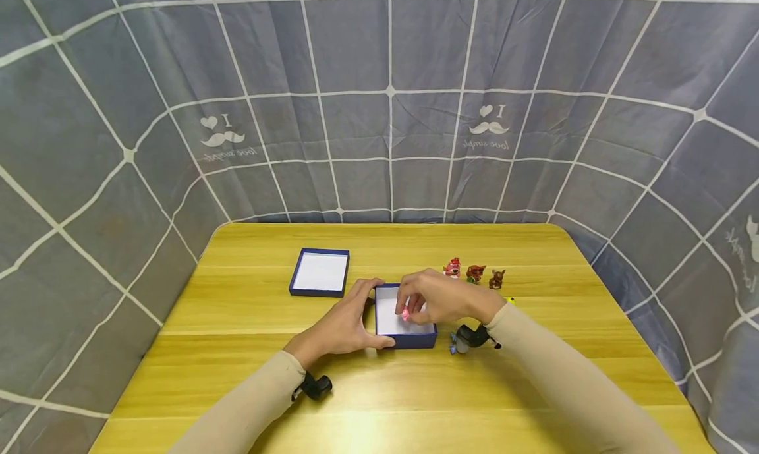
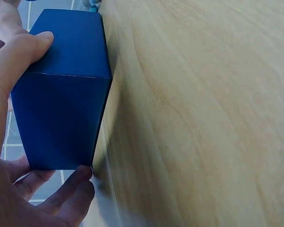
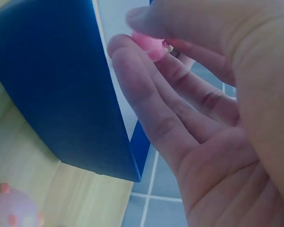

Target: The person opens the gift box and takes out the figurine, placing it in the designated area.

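A dark blue open box (image 1: 415, 341) with a white inside stands on the table in the head view. Around its left side, my left hand (image 1: 346, 322) grips it, thumb on the near wall and fingers at the far one. The left wrist view shows the thumb pressed on the blue box (image 2: 66, 118). Above the opening, my right hand (image 1: 435, 298) pinches a small pink figurine (image 1: 406, 313) between thumb and fingertips. In the right wrist view the pink figurine (image 3: 150, 46) is partly covered by the fingers, so its shape is unclear.
The box's lid (image 1: 321, 271) lies white inside up at the back left. Right of the box stand a red-and-pink figurine (image 1: 452, 268), a red-brown one (image 1: 476, 273) and a brown one (image 1: 497, 279). A yellow piece (image 1: 510, 300) and a blue-grey figurine (image 1: 461, 344) are partly hidden by the right arm.
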A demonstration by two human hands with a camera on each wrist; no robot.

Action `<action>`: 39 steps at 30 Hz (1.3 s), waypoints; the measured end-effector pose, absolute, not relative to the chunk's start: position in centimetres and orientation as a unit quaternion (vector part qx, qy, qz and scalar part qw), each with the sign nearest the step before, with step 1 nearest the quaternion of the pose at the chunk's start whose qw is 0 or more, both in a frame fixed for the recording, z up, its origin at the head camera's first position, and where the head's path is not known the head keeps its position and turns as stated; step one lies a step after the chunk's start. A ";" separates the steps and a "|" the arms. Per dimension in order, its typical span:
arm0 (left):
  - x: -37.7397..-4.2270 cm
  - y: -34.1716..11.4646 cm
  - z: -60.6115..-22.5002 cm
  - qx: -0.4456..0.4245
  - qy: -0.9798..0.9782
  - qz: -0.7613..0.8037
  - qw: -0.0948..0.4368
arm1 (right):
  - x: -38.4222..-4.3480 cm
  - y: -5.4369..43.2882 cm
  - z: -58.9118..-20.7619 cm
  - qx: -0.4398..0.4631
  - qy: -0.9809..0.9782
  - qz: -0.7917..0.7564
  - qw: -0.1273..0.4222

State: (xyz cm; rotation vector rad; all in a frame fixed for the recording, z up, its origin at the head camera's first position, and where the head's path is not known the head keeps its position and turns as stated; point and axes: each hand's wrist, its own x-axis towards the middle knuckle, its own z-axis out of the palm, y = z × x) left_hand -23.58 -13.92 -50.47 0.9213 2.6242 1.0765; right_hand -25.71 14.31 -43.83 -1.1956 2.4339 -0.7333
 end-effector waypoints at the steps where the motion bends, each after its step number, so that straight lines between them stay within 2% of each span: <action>1: -23.6 -13.9 -50.5 0.308 0.877 0.360 0.080 | -25.5 14.4 -43.8 -0.419 0.854 -0.262 0.160; 20: -23.5 -13.8 -50.8 0.301 0.880 0.360 0.071 | -23.1 17.0 -44.5 -0.389 0.874 -0.286 0.052; 39: -23.6 -13.7 -50.7 0.298 0.884 0.354 0.074 | -21.7 19.8 -44.9 -0.399 0.872 -0.284 -0.008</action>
